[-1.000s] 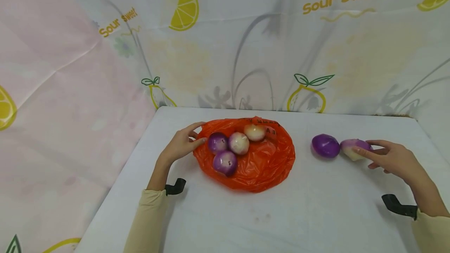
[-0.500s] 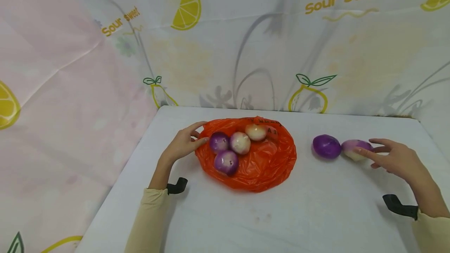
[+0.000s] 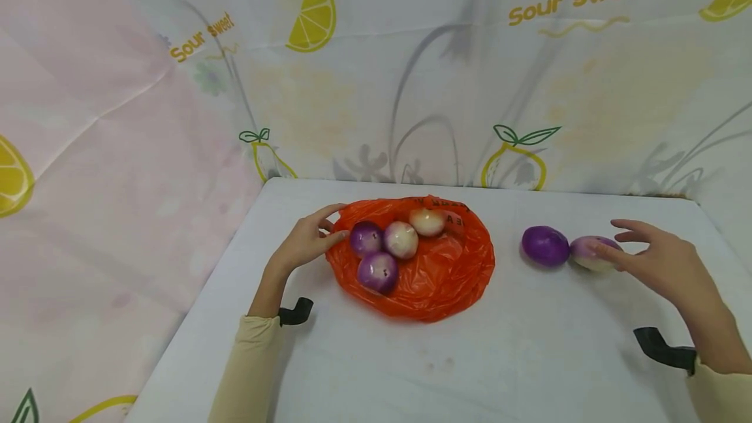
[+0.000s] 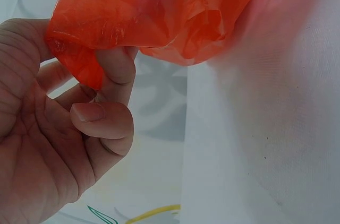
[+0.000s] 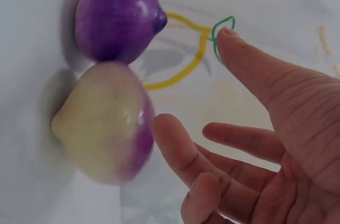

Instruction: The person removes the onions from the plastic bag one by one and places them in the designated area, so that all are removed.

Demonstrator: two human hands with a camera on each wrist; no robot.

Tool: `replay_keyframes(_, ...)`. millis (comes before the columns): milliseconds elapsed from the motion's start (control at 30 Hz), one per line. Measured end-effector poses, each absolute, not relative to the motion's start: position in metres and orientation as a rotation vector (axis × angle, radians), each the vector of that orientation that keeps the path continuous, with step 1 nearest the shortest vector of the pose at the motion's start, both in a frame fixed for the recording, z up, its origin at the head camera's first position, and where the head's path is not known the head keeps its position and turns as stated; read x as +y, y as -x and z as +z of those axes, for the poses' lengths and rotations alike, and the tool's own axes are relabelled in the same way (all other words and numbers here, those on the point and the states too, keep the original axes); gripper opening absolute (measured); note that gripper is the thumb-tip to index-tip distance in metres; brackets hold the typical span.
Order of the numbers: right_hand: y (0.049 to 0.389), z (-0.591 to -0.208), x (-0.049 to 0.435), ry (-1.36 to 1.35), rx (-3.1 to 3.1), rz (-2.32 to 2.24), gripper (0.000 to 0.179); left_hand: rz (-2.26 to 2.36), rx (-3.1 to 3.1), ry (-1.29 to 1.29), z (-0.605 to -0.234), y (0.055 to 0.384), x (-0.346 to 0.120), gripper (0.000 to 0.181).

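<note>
My left hand (image 3: 302, 240) pinches the left edge of the red bag (image 3: 440, 279), fingers curled, with four onions (image 3: 378, 273) lying inside. My right hand (image 3: 664, 263) has its fingers spread, holding nothing, right by the pale onion (image 5: 103, 128); I can't tell whether a fingertip touches it. It sits on the table (image 3: 411, 371), against the purple onion (image 3: 545, 246)

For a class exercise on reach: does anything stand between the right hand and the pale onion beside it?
Nothing visible does; the purple onion sits on the far side of the pale onion from the right hand.
</note>
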State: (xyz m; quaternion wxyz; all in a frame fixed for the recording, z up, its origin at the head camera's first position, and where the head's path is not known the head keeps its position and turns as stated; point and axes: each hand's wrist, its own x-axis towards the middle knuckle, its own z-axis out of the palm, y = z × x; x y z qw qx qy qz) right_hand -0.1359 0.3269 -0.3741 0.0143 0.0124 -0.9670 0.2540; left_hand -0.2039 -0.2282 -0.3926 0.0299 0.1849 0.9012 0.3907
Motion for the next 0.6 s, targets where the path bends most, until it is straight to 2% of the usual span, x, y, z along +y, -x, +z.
replay_keyframes(333,0.139,-0.368,0.293,-0.081,-3.004,0.977,0.077,1.212,2.773,-0.565,-0.393,0.204,-0.227,0.053)
replay_keyframes(600,0.145,-0.371,0.266,-0.197,-2.978,1.031,0.074,1.212,2.767,-0.558,-0.393,0.204,-0.227,0.052)
